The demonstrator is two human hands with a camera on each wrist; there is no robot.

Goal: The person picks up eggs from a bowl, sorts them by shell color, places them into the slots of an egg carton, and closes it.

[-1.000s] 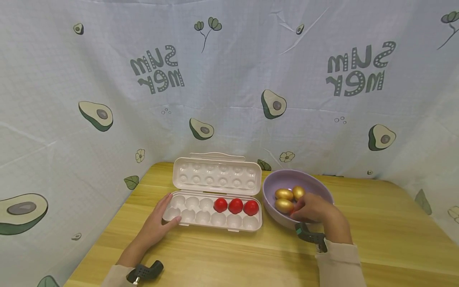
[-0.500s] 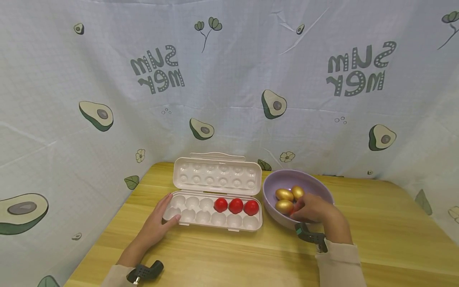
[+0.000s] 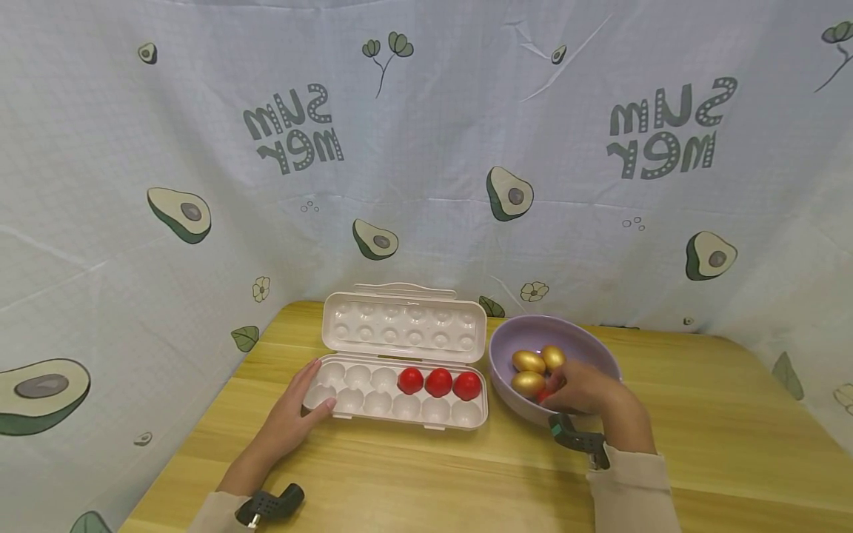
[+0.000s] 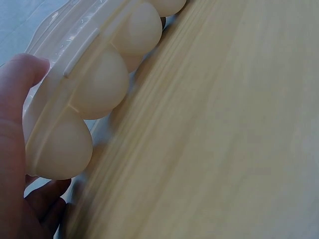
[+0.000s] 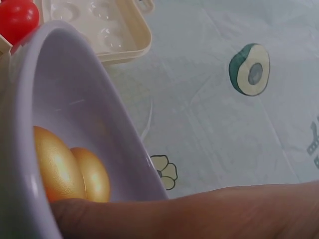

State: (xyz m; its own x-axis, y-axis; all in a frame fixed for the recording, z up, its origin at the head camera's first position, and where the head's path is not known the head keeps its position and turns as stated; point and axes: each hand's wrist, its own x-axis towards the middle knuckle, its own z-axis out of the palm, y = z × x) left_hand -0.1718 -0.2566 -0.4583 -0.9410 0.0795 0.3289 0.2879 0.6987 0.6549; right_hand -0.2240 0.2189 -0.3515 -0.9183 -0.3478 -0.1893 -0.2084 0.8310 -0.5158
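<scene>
My left hand (image 3: 291, 412) grips the left end of an open cream plastic egg box (image 3: 393, 423). In the left wrist view the thumb (image 4: 17, 82) lies over the rim, with the other fingers partly hidden below the cups. Three red eggs (image 3: 438, 383) sit in the back row, toward the right end. Inside a purple bowl (image 3: 509, 333), my right hand (image 3: 586, 389) pinches a red egg (image 3: 543, 397), mostly hidden under the fingers. Three gold eggs (image 3: 528, 383) lie beside those fingers; two gold eggs (image 5: 57, 164) show in the right wrist view.
The box's dimpled lid (image 3: 403, 326) leans back, hinged behind the cups. The bowl stands close to the box's right end. All rest on a wooden table (image 3: 426, 481), with a printed avocado curtain (image 3: 440, 170) behind it.
The right fingers shift slightly in the bowl, and a little more red shows beneath them. One gold egg has moved slightly left. The left hand and the egg box stay put.
</scene>
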